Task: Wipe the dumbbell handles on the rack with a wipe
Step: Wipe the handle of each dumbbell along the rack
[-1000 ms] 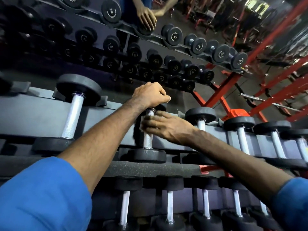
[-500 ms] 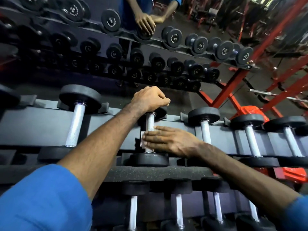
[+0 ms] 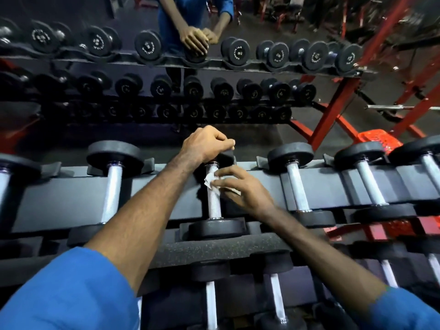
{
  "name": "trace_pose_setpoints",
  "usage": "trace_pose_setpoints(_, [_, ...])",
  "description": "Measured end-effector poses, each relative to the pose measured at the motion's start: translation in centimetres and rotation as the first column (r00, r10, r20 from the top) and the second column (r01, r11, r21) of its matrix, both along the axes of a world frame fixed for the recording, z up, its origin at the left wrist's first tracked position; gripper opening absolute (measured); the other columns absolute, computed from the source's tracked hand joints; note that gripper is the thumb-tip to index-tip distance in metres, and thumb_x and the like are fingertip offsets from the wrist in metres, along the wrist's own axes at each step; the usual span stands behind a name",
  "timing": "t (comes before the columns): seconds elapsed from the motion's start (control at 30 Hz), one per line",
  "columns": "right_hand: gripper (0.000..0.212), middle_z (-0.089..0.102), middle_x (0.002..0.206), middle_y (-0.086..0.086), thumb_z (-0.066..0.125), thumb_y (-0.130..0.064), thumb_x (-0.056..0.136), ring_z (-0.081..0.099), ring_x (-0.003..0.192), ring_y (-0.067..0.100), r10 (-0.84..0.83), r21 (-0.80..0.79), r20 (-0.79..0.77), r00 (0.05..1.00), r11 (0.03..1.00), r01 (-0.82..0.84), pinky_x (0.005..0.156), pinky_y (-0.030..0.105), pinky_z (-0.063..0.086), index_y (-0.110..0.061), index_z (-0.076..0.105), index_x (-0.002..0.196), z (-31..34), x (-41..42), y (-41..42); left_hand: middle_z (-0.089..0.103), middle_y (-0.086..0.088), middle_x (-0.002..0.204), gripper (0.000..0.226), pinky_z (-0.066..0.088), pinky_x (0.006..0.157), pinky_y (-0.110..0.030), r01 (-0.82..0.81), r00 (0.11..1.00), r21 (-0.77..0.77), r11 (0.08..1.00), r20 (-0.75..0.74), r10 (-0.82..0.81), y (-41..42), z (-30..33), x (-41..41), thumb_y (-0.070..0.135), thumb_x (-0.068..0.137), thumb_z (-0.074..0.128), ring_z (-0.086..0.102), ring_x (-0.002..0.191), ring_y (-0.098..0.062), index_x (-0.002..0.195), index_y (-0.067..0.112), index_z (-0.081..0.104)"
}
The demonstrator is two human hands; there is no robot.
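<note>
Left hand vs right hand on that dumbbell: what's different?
The left hand grips the far weight head of the dumbbell; the right hand is at its handle. The left hand holds no cloth; the right hand presses the white wipe against the handle. Both are bare and touch the same dumbbell.

A wall mirror (image 3: 238,15) reflects a dim gym; a red steel frame (image 3: 333,115) stands over dark floor (image 3: 250,136).
</note>
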State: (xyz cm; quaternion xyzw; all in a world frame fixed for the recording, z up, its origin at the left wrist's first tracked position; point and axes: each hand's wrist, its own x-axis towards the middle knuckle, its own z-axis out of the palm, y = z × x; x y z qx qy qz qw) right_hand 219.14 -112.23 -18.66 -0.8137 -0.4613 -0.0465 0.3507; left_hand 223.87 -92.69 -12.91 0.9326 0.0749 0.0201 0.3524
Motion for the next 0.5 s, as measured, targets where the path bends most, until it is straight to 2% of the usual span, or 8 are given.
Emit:
trace_pose_setpoints(0.07, [0.030,0.070,0.121,0.007,0.071,0.005,0.090,0.069,0.113,0.020,-0.111,0.177,-0.381,0.918,0.966,0.190,0.095,0.038,0.058,-0.010,0.077,0.115,-1.3,-1.9,0.4,0.071,0.010,0.071,0.025,0.048,0.076,-0.032,-0.004,1.000,0.002,1.000,0.001,0.004,0.0,-0.1,0.0,0.066,0.086,0.067,0.068,0.086,-0.015,0.083,0.047,0.082])
trace_pose_setpoints(0.13, [0.032,0.077,0.112,0.014,0.068,0.011,0.088,0.073,0.104,0.025,-0.059,0.253,-0.789,0.611,0.875,0.412,0.094,0.041,0.059,-0.007,0.075,0.114,-1.5,-3.5,0.8,0.073,0.010,0.077,0.024,0.049,0.078,-0.032,-0.006,1.000,0.014,1.000,-0.001,0.006,-0.2,0.0,0.1,0.066,0.085,0.067,0.068,0.089,-0.017,0.085,0.047,0.082])
trace_pose_setpoints(0.17, [0.032,0.078,0.110,0.015,0.066,0.012,0.089,0.072,0.101,0.025,-0.003,0.242,-0.890,0.455,0.844,0.478,0.090,0.039,0.058,-0.007,0.075,0.113,-1.3,-3.5,1.2,0.073,0.010,0.079,0.024,0.050,0.079,-0.032,-0.007,1.000,0.020,1.000,-0.003,0.007,-0.3,0.0,0.1,0.066,0.084,0.067,0.069,0.090,-0.017,0.085,0.047,0.082])
trace_pose_setpoints(0.27, [0.030,0.079,0.100,0.011,0.057,0.012,0.093,0.073,0.090,0.019,0.119,0.211,-0.973,0.198,0.809,0.549,0.075,0.023,0.058,-0.005,0.075,0.108,0.3,-1.7,3.1,0.074,0.011,0.078,0.023,0.054,0.083,-0.033,-0.008,1.000,0.020,1.000,-0.010,0.008,-0.3,0.0,0.2,0.067,0.083,0.066,0.070,0.091,-0.017,0.084,0.049,0.081])
trace_pose_setpoints(0.33, [0.033,0.075,0.096,0.014,0.048,0.013,0.091,0.071,0.079,0.021,0.170,0.181,-0.982,0.077,0.768,0.614,0.067,0.027,0.060,-0.001,0.075,0.104,0.8,-0.8,3.9,0.075,0.011,0.081,0.023,0.056,0.085,-0.034,-0.013,1.000,0.014,1.000,-0.006,0.013,-0.1,-0.2,0.3,0.068,0.083,0.067,0.070,0.092,-0.018,0.085,0.050,0.081])
trace_pose_setpoints(0.4, [0.028,0.070,0.100,0.019,0.049,0.003,0.093,0.069,0.077,0.026,0.207,0.128,-0.976,-0.070,0.800,0.587,0.071,0.038,0.063,0.002,0.072,0.109,0.5,-0.9,4.0,0.074,0.011,0.078,0.024,0.053,0.082,-0.033,-0.015,1.000,0.014,1.000,0.006,0.015,0.1,-0.3,0.3,0.068,0.085,0.068,0.070,0.092,-0.018,0.087,0.048,0.082])
trace_pose_setpoints(0.43, [0.021,0.070,0.099,0.019,0.057,-0.004,0.095,0.069,0.079,0.029,0.198,0.110,-0.975,-0.105,0.833,0.542,0.077,0.044,0.062,0.002,0.071,0.110,0.3,-1.2,4.0,0.074,0.013,0.076,0.025,0.052,0.080,-0.032,-0.014,1.000,0.018,1.000,0.009,0.014,0.1,-0.3,0.3,0.068,0.086,0.068,0.069,0.091,-0.017,0.087,0.048,0.082])
trace_pose_setpoints(0.5, [0.017,0.072,0.089,0.017,0.076,-0.012,0.091,0.069,0.075,0.029,0.139,0.102,-0.989,-0.048,0.885,0.455,0.076,0.044,0.061,0.000,0.073,0.101,0.6,-1.3,4.5,0.075,0.015,0.079,0.026,0.053,0.081,-0.032,-0.009,1.000,0.028,1.000,0.007,0.009,-0.1,-0.3,0.4,0.069,0.086,0.067,0.070,0.091,-0.015,0.086,0.049,0.082])
